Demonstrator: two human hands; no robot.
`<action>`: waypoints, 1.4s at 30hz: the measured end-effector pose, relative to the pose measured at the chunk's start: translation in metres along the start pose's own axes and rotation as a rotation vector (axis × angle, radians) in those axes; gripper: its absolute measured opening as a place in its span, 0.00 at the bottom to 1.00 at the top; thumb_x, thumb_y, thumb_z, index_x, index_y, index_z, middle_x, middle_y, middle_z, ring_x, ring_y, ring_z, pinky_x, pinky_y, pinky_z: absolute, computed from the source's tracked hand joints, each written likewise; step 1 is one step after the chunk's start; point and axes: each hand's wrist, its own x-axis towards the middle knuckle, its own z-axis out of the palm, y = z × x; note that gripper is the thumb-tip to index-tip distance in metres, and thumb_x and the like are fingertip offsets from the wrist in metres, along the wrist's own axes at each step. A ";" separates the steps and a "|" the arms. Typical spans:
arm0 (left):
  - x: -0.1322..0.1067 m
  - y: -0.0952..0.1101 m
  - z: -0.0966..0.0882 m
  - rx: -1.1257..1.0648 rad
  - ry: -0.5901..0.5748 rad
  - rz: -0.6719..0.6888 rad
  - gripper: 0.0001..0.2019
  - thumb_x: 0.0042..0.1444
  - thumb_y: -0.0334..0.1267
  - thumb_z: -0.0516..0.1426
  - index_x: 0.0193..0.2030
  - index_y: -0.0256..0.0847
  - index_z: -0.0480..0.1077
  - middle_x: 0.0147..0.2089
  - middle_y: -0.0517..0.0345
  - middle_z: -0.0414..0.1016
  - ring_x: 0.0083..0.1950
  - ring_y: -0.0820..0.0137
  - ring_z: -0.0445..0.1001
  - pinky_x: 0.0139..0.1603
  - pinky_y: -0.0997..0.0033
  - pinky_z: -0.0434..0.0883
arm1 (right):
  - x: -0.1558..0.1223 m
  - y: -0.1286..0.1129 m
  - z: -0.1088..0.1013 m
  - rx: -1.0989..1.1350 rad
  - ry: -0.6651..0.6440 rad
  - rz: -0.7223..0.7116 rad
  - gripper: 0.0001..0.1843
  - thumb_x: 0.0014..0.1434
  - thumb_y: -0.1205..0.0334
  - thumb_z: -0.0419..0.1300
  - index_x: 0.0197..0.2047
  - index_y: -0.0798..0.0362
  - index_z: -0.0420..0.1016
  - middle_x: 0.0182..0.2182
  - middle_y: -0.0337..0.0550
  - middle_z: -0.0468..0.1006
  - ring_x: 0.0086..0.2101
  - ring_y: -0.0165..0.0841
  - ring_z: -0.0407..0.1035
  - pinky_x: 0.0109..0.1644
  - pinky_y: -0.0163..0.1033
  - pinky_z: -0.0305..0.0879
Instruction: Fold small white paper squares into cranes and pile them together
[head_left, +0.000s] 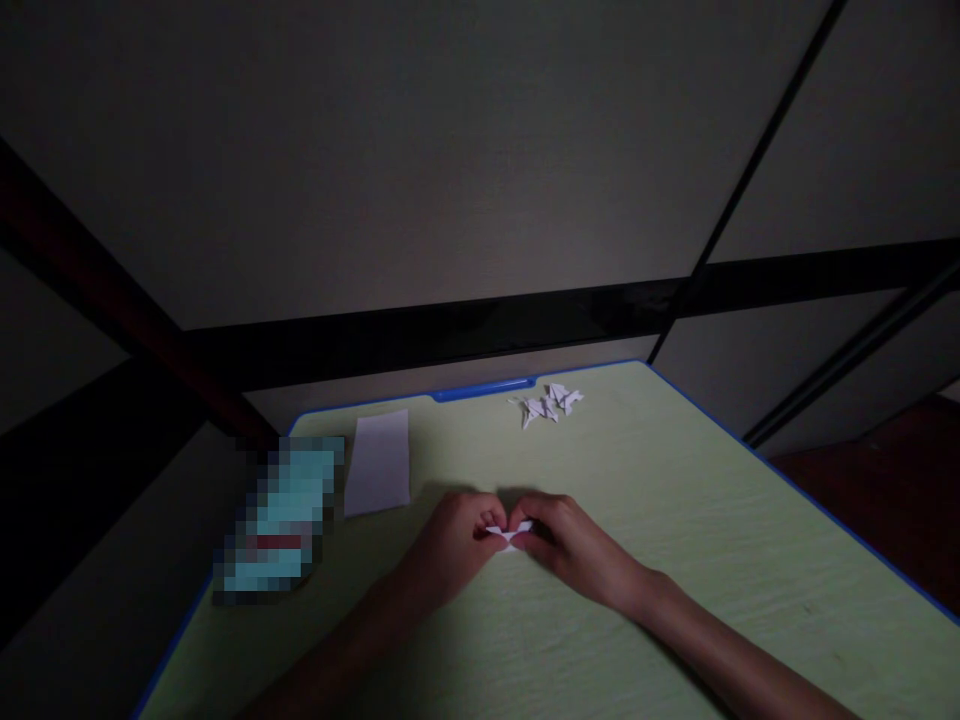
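Observation:
My left hand [455,541] and my right hand [568,546] meet at the middle of a pale green table [675,560]. Both pinch one small white folded paper piece [508,533] between their fingertips, low over the tabletop. The fingers of each hand are curled in around it, so most of the paper is hidden. A stack of small white paper sheets [378,462] lies flat to the left of my left hand. Several finished white folded paper pieces [546,403] lie in a loose pile near the table's far edge.
A blurred-out teal object [277,520] lies at the table's left edge. The table has a blue rim with a blue handle [484,388] at its far side. A wall with dark beams rises behind; dark floor lies to the right.

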 end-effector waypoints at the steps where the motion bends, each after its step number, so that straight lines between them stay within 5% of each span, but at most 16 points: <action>1: 0.001 -0.001 0.000 -0.043 -0.017 -0.014 0.04 0.39 0.27 0.52 0.23 0.34 0.68 0.21 0.62 0.67 0.25 0.75 0.66 0.25 0.78 0.61 | 0.001 0.000 -0.001 0.000 -0.006 -0.004 0.06 0.50 0.73 0.52 0.28 0.57 0.69 0.25 0.39 0.71 0.28 0.28 0.64 0.30 0.30 0.57; 10: 0.003 0.003 -0.004 0.083 -0.012 0.012 0.07 0.41 0.28 0.51 0.23 0.33 0.70 0.24 0.58 0.70 0.27 0.72 0.66 0.27 0.77 0.61 | 0.005 0.003 -0.002 -0.047 -0.013 -0.038 0.07 0.50 0.74 0.52 0.27 0.57 0.71 0.25 0.41 0.69 0.28 0.28 0.64 0.30 0.30 0.58; 33: -0.009 -0.005 -0.009 0.667 -0.097 0.596 0.11 0.55 0.30 0.44 0.28 0.37 0.64 0.29 0.59 0.65 0.32 0.74 0.61 0.33 0.76 0.59 | 0.000 -0.011 -0.012 -0.500 -0.203 -0.270 0.09 0.56 0.71 0.47 0.30 0.58 0.67 0.30 0.43 0.68 0.34 0.30 0.61 0.38 0.32 0.60; 42: -0.013 -0.003 -0.010 0.710 -0.115 0.589 0.12 0.55 0.30 0.44 0.26 0.37 0.66 0.28 0.59 0.66 0.32 0.73 0.62 0.31 0.74 0.58 | -0.004 -0.016 -0.010 -0.750 -0.185 -0.341 0.08 0.56 0.69 0.48 0.34 0.57 0.68 0.30 0.42 0.70 0.34 0.33 0.62 0.39 0.38 0.58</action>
